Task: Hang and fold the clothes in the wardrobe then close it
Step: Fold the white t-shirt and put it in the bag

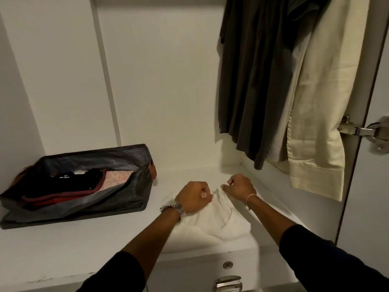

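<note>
organizer (84, 186) left on shelf (63, 249), shirts (273, 81) right

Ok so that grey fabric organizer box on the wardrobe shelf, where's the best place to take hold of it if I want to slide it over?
Probably grip the grey fabric box by its right end wall, coming from the right, where both hands already are. That end stands fairly upright, while the long front wall sags outward and would likely buckle. Its open top leaves the rim free to pinch.

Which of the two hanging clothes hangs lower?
The cream garment, rightmost by the door hinge; its hem drops below the dark grey garment beside it.
</note>
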